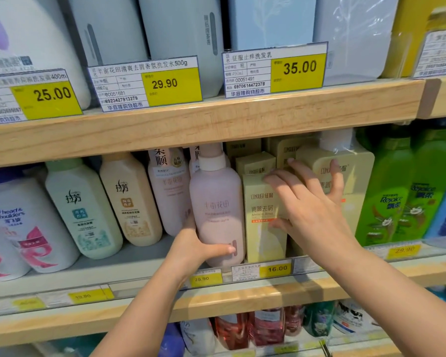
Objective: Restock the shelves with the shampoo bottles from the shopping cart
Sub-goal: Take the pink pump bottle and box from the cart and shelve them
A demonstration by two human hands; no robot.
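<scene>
Two hands: both raised to the middle shelf (139, 264).
Left hand (191, 247): fingers wrapped round pink shampoo bottle (218, 210) (standing at shelf front).
Right hand (312, 202): fingers spread, pressing yellow boxes (262, 222).
Hidden: bottle's cap, behind upper shelf edge.

Head view, close, facing shelves (216, 124)

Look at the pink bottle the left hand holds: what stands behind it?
Behind the pink bottle, gripped by the left hand, stand two more pink bottles with matching labels. Anything deeper is covered by them and the shelf edge above.
</scene>
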